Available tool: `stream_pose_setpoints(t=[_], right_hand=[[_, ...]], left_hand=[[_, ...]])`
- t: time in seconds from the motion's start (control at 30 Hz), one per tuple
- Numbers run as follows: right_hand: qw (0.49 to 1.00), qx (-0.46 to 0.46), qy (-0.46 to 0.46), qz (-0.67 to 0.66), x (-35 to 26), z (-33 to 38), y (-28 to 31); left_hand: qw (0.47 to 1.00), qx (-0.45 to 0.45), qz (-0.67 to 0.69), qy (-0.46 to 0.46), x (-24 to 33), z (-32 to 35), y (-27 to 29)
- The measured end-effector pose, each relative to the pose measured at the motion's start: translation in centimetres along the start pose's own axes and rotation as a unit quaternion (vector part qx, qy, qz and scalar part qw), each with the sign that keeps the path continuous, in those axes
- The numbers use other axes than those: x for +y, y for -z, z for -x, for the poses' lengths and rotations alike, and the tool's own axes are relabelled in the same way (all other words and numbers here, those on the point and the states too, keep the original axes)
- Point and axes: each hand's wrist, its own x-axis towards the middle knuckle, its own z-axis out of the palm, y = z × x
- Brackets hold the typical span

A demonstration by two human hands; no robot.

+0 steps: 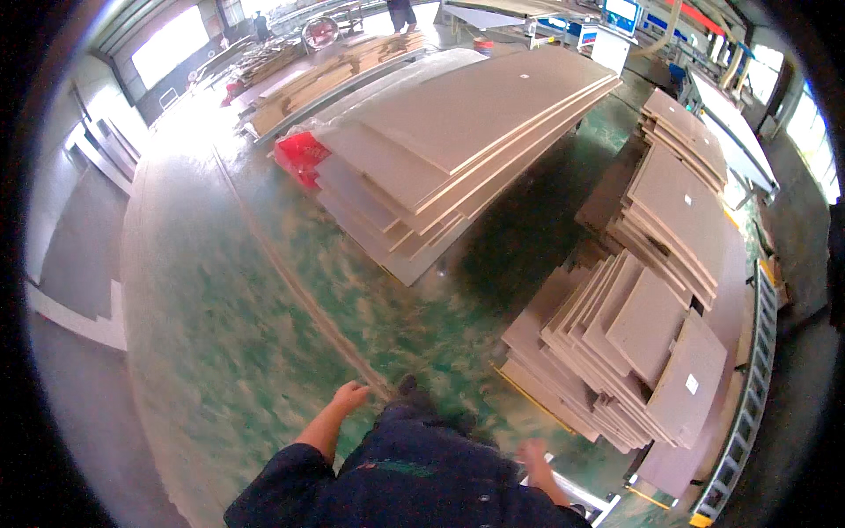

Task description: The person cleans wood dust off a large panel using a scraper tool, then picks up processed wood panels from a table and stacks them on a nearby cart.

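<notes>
Both hands hang empty at the bottom of the frame. The right hand, fingers loosely spread though blurred, is nearer the stack of cut panels at lower right; the left hand is loosely curled, over the green floor.

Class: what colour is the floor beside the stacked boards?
Mottled green floor, clearest in the head view.
</notes>
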Motion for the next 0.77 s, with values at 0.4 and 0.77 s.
stream_pose_setpoints(t=[0.4, 0.77], right_hand=[[0.915, -0.274, 0.145, 0.257, -6.0, 3.2, -18.4], [0.895, -0.173, 0.161, 0.378, -8.3, 12.4, -38.2]], left_hand=[[0.981, -0.06, 0.13, 0.131, -14.7, -0.9, 2.1], [0.988, 0.062, 0.132, 0.049, -20.3, -9.6, 18.1]])
